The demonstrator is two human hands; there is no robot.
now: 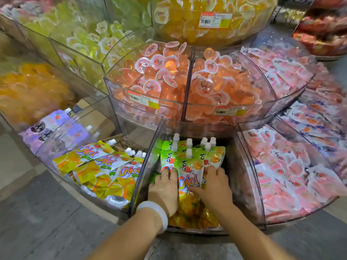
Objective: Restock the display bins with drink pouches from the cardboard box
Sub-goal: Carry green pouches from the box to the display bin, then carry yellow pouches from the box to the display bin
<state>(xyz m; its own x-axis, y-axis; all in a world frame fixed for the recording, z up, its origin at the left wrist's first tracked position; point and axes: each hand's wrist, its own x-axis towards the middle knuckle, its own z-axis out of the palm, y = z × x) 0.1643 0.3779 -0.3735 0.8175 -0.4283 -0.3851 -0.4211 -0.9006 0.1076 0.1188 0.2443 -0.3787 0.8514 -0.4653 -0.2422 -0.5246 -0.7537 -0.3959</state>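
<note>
Grey tiled floor (47,218) surrounds a tiered round display of clear plastic bins. Head view looks down into the near centre clear plastic bin (146,169), a wedge-shaped compartment on the lowest tier.

Inside that bin: green and orange spouted drink pouches (189,166) with white caps, stacked overlapping, caps pointing to the far side. Loose orange-yellow packets lie under them at the near end.

Left hand (165,186): fingers fairly straight, laid flat on the left part of the pouch stack, a ring on one finger, a white bangle (159,211) at the wrist. Right hand (214,184): fingers spread and bent over the right part of the stack, thumb lying across the front pouch; whether it grips a pouch or only presses on it, cannot tell.

Left neighbouring bin: yellow and orange spouted pouches (101,166), lying flat in a loose pile. Further left: purple spouted pouches (52,128), with a brown cardboard box (93,119) seen behind them through the clear wall.

Right neighbouring bins: pink and white flat packets (281,166), heaped.

Middle tier, far of the hands: orange-pink round jelly cups (169,72) in two compartments, price labels on the front wall. Upper tier: yellow jelly cups (197,21); pale green jelly cups (78,38) to the left. Edges of the view are blurred.
</note>
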